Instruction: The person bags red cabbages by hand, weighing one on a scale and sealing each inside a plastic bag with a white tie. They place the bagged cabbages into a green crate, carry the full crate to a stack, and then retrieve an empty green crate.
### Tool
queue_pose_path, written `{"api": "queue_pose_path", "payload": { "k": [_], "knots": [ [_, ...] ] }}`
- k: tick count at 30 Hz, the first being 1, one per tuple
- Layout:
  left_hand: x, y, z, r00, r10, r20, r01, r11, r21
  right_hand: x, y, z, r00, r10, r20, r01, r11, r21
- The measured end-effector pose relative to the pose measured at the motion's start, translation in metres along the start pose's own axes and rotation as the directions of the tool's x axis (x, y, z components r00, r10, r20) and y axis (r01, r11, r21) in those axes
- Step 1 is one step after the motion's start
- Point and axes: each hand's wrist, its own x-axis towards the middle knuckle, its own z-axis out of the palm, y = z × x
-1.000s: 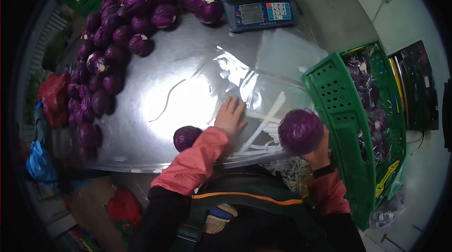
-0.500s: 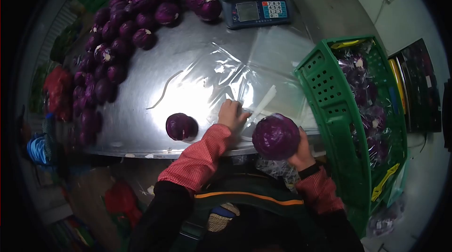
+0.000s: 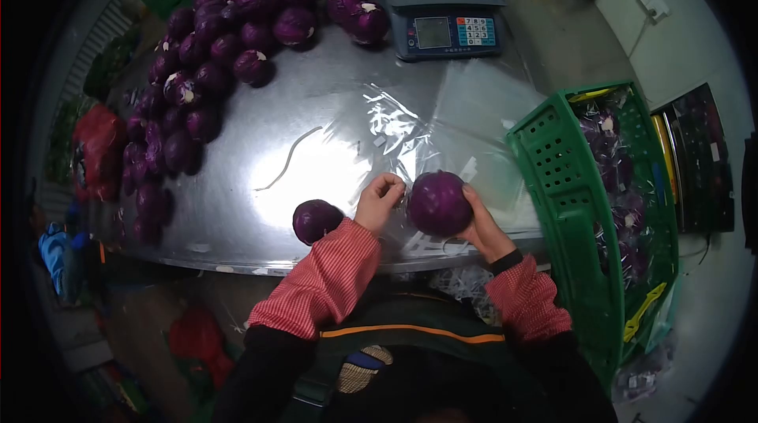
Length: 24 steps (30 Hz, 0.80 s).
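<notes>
Head view: crate point(image 3: 588, 221) stands beside right hand point(image 3: 487, 231) gripping cabbage point(image 3: 439, 203); left hand point(image 3: 380, 200) pinches film point(image 3: 404, 139).

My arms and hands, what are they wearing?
Your left hand and right hand are bare. Both forearms wear finely checked red-and-white sleeves, with black sleeves above. A black band circles the right wrist.

The left hand point(image 3: 380, 200) has its fingers curled, with thumb and index finger close together; the right hand point(image 3: 482, 227) is partly open, its thumb raised.
</notes>
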Motion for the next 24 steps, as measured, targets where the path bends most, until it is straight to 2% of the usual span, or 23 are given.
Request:
{"api": "queue_pose_path", "payload": {
  "k": [1, 3, 4, 5, 6, 7, 8, 9, 11, 14, 17, 20, 21, 22, 23, 24],
  "knots": [
    [-0.009, 0.013, 0.0, 1.0, -0.005, -0.008, 0.005, 1.0, -0.025, 0.003, -0.001, 0.007, 0.993, 0.019, -0.116, -0.032, 0.993, -0.116],
    [-0.027, 0.031, 0.01, 0.993, 0.078, 0.085, -0.083, 0.995, 0.064, 0.011, 0.001, 0.024, 0.94, 0.012, -0.341, -0.131, 0.936, -0.328],
    [-0.032, 0.034, 0.013, 0.985, 0.12, 0.122, -0.133, 0.985, 0.107, 0.021, 0.007, 0.026, 0.939, -0.036, -0.341, -0.124, 0.892, -0.435],
    [-0.037, 0.036, 0.014, 0.974, 0.159, 0.158, -0.183, 0.972, 0.148, 0.023, 0.008, 0.03, 0.947, -0.108, -0.304, -0.108, 0.781, -0.615],
    [-0.036, 0.041, 0.01, 0.992, 0.113, 0.061, -0.12, 0.986, 0.114, 0.025, 0.007, 0.036, 0.952, -0.175, -0.25, -0.084, 0.636, -0.767],
    [-0.031, 0.041, -0.002, 0.991, 0.131, 0.018, -0.132, 0.988, 0.084, 0.024, -0.001, 0.051, 0.956, -0.233, -0.18, -0.054, 0.462, -0.885],
    [-0.023, 0.036, -0.02, 0.989, 0.149, -0.025, -0.148, 0.987, 0.056, 0.015, -0.012, 0.065, 0.915, -0.388, -0.111, -0.038, 0.19, -0.981],
    [-0.018, 0.036, -0.034, 0.984, 0.165, -0.067, -0.163, 0.986, 0.028, 0.022, -0.012, 0.064, 0.837, -0.544, -0.055, -0.01, 0.085, -0.996],
    [-0.018, 0.038, -0.046, 0.98, 0.176, -0.096, -0.171, 0.983, 0.059, 0.043, -0.003, 0.049, 0.617, -0.781, 0.093, -0.012, -0.127, -0.992],
    [-0.014, 0.037, -0.055, 0.978, 0.146, -0.149, -0.144, 0.989, 0.024, 0.076, 0.002, 0.036, 0.822, -0.557, 0.123, 0.003, -0.21, -0.978],
    [-0.013, 0.047, -0.063, 0.964, 0.094, -0.25, -0.101, 0.995, -0.013, 0.083, -0.003, 0.056, 0.821, -0.538, 0.191, 0.072, -0.234, -0.97],
    [-0.013, 0.076, -0.072, 0.951, 0.116, -0.288, -0.135, 0.99, -0.045, 0.048, -0.016, 0.09, 0.77, -0.616, 0.164, 0.198, -0.013, -0.98],
    [-0.015, 0.09, -0.071, 0.952, 0.11, -0.286, -0.14, 0.987, -0.084, 0.038, -0.019, 0.094, 0.786, -0.605, 0.129, 0.224, 0.083, -0.971],
    [-0.017, 0.104, -0.065, 0.944, 0.143, -0.298, -0.165, 0.985, -0.049, 0.026, -0.02, 0.096, 0.802, -0.591, 0.091, 0.243, 0.183, -0.953],
    [-0.017, 0.11, -0.064, 0.953, 0.175, -0.249, -0.202, 0.976, -0.086, 0.016, -0.016, 0.095, 0.82, -0.57, 0.055, 0.257, 0.28, -0.925],
    [-0.022, 0.118, -0.056, 0.949, 0.246, -0.196, -0.259, 0.965, -0.044, 0.007, -0.008, 0.094, 0.826, -0.562, 0.05, 0.286, 0.341, -0.895]
  ]
}}
